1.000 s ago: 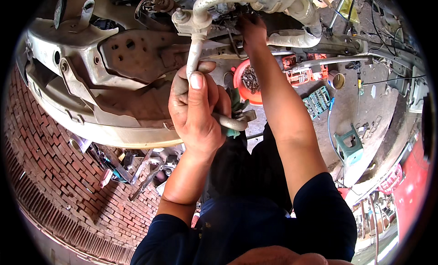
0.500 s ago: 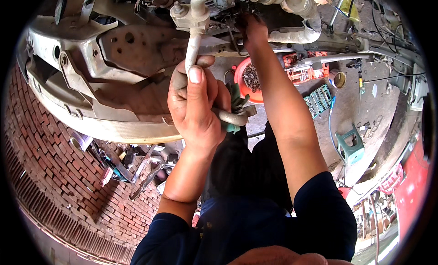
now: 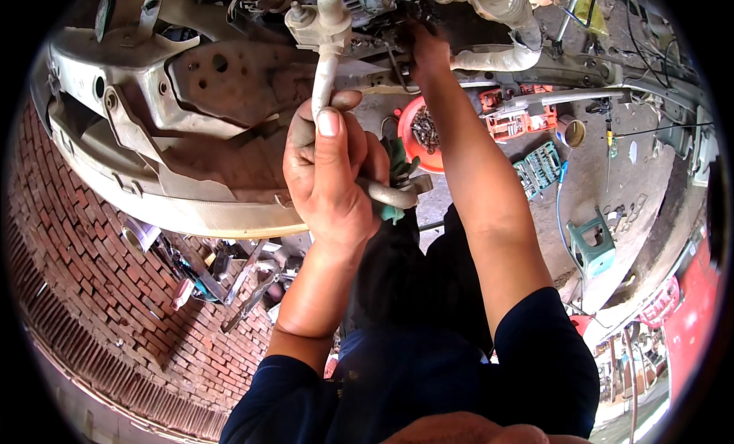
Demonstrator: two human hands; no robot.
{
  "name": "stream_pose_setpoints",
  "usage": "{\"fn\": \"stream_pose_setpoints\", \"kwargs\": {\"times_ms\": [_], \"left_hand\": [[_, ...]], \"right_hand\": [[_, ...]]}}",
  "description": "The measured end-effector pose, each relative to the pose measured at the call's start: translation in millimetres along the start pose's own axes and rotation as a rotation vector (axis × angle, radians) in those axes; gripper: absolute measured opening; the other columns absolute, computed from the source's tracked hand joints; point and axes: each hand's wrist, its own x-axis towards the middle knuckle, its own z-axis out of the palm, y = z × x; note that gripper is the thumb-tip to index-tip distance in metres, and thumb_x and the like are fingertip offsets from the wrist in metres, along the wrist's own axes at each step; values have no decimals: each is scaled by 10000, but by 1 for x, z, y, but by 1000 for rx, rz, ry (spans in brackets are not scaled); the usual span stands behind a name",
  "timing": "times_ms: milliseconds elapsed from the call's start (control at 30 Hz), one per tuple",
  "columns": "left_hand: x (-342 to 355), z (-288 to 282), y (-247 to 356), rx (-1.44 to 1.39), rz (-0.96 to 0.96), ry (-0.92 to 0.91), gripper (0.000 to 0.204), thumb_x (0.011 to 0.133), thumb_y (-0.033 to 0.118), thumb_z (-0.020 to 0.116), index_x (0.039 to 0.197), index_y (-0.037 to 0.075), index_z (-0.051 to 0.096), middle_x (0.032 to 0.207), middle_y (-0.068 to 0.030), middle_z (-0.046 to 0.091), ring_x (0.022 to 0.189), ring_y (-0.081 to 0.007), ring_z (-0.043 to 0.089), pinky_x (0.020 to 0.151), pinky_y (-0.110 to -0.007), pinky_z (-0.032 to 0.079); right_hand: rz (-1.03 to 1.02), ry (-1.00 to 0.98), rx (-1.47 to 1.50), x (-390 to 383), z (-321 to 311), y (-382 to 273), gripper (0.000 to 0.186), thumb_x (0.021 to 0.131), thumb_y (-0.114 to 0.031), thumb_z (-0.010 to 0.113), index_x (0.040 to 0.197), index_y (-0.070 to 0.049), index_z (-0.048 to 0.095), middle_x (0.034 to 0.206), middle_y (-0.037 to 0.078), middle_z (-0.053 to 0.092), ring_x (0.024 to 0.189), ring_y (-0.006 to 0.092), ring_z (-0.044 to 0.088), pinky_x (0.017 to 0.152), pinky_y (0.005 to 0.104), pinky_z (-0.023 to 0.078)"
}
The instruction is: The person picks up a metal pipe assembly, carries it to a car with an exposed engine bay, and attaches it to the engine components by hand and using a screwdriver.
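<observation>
At center, the left hand [image 3: 332, 173] grips a pale pipe [image 3: 326, 76]; loosened, it could slip. Top center, the right hand [image 3: 430, 51] hides its grip.

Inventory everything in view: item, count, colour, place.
Bent pipe: at least 1, grey, upper centre
Vehicle frame: 1, silvery, upper left
Basin: 1, reddish, upper centre, partly hidden
Small metal parts: many, dark, in basin
Tool case: at least 1, reddish, right of basin
Socket case: 1, teal, below tool case
Can: 1, brownish, right of tool case
Stool: 1, green, right
Hose or cable: 1, blue, left of stool
Crumpled item: 1, yellow, upper right
Bricks: many, reddish, left
Loose scrap: uncounted, mixed, on bricks
Panel: 1, red, right edge
Sleeves: 2, navy, bottom
Left hand: 1, bare, closed around pipe
Right hand: 1, bare, among dark parts, top; grip hidden
</observation>
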Motion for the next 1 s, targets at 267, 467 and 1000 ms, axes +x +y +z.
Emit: {"fn": "stream_pose_setpoints", "kwargs": {"times_ms": [267,467,1000], "left_hand": [[2,-1,-3,4,1,2,299,1099,248,514,1182,-28,594,631,24,368,450,-70,300,401,-254,315],[2,2,0,13,-11,11,308,1099,255,513,1184,-31,591,630,22,374,451,-72,304,401,-253,322],[1,0,-3,77,15,-11,349,1106,309,485,1197,-11,592,661,21,324,436,-83,280,388,-257,252]], "right_hand": [[-15,-40,7,-1,-1,3,241,969,-64,662,1186,34,623,1051,136,702,871,241,713,760,341,612],[130,-52,189,5,-6,2,275,979,-74,650,1228,35,608,1040,144,716,879,246,706,771,352,605],[122,-78,190,4,-8,4,292,945,-81,700,1195,56,640,994,132,705,889,234,708,783,328,597]]}}
